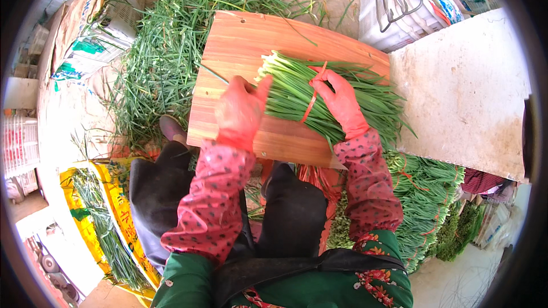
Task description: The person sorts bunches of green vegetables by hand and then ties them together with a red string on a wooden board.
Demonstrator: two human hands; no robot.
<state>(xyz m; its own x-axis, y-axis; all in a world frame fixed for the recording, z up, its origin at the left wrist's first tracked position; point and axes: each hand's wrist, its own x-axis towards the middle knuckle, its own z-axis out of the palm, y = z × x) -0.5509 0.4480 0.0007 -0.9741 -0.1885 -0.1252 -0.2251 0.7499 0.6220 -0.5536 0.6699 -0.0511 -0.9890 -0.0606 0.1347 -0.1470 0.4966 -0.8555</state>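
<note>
A thick bundle of green chives (285, 88) lies on a wood-grain board (228, 45), pale cut ends to the left and leafy tips to the right. Around its middle runs a red tie (311, 104). My right hand (341, 102), in a pink-orange glove, is closed on the tie at the top of the bundle, finger and thumb pinched together. Just left of the pale ends, my gloved left hand (242, 108) is curled and slightly blurred. A single chive stalk (212, 72) sticks out from its fingers over the board.
Loose chives (165, 45) heap behind and left of the board. Tied bundles (425, 199) are stacked at the lower right, below a pale panel (462, 91). A yellow bag (123, 211) with greens stands at the left; a white crate (399, 14) is at the back right.
</note>
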